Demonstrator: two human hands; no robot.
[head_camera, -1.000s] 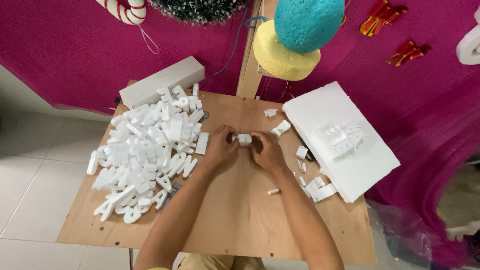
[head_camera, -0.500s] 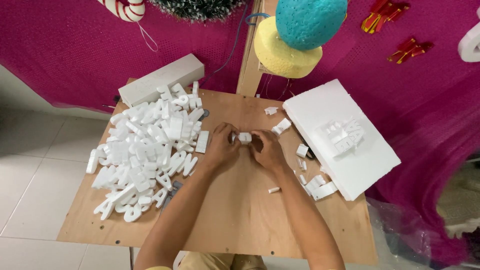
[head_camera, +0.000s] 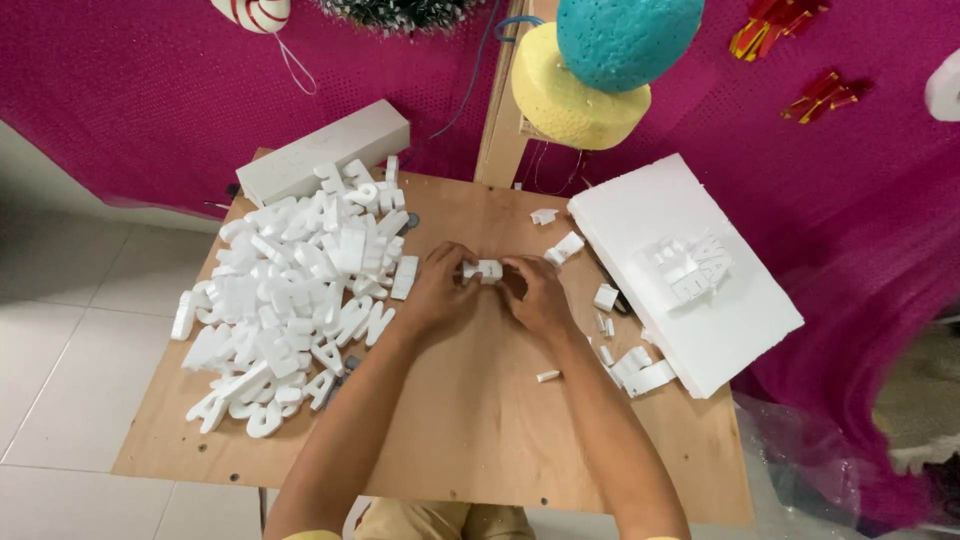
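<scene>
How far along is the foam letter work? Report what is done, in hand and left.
Done: a large pile of cut white foam letters lies at the left of the plywood table. In hand: the left hand and right hand hold one small foam piece between them. Left: a few pieces sit on the foam slab, with scraps beside it.

**Bare forearms, yellow at the frame's foot**

Both forearms are uncovered from wrist to elbow, with no sleeves over them. The left hand and right hand wear no gloves. A strip of yellow garment shows at the bottom edge.
</scene>
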